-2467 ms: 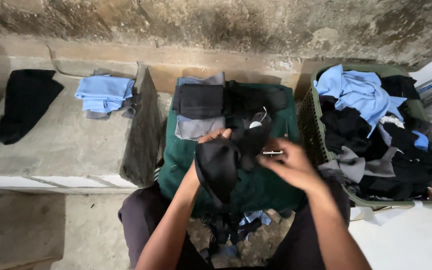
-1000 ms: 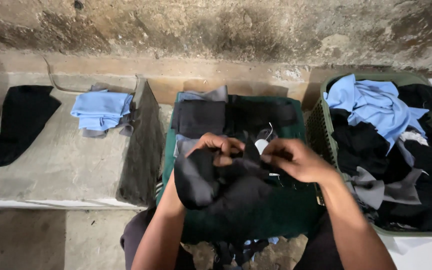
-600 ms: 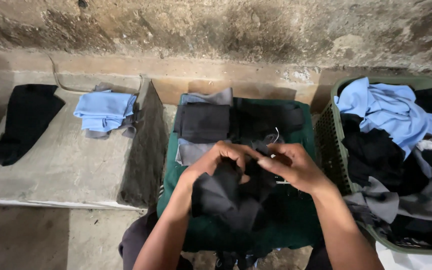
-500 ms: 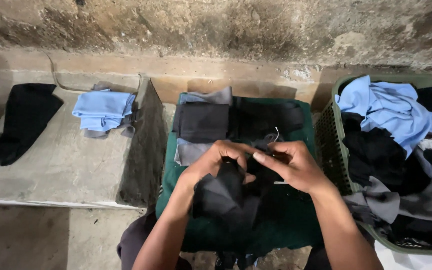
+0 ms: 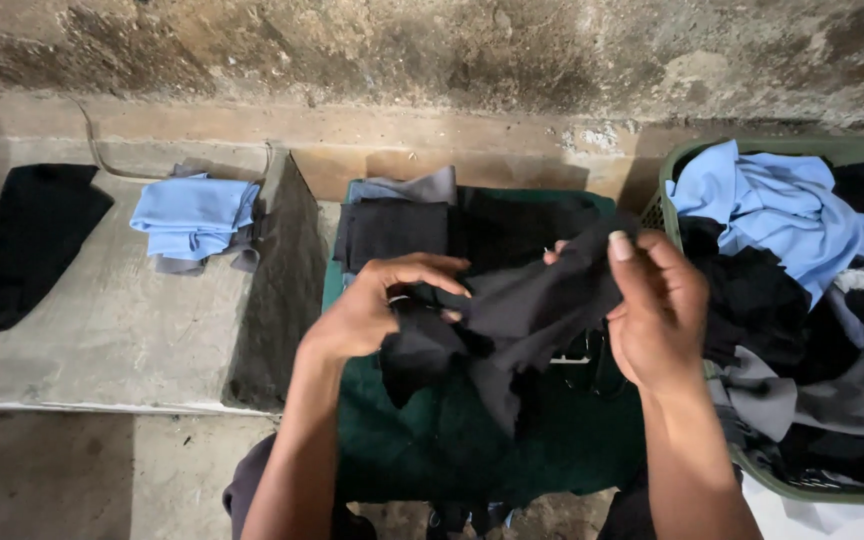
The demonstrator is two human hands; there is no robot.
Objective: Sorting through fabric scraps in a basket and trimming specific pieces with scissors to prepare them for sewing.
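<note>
1. A black garment (image 5: 517, 320) is being held up over a dark green cloth-covered surface (image 5: 432, 450), between both hands.
2. Left hand (image 5: 377, 305): fingers are being curled closed around the garment's left end, with the fabric bunched under the palm.
3. Right hand (image 5: 657, 310): the garment's upper right edge is being pinched between thumb and fingers; the hand is mostly closed and raised slightly higher than the left.
4. The garment's lower part is being left hanging loose, draped down onto the green surface.
5. Folded dark and grey clothes (image 5: 402, 215) are being kept stacked at the far end of the green surface, just beyond the hands.
6. A green laundry basket (image 5: 667, 185) is sitting on the right, filled with a light blue shirt (image 5: 782, 215) on top of black and grey items.
7. On the concrete ledge (image 5: 102, 330) to the left, a folded light blue pile (image 5: 192, 215) and a black garment laid flat (image 5: 27, 235) are lying well apart.
</note>
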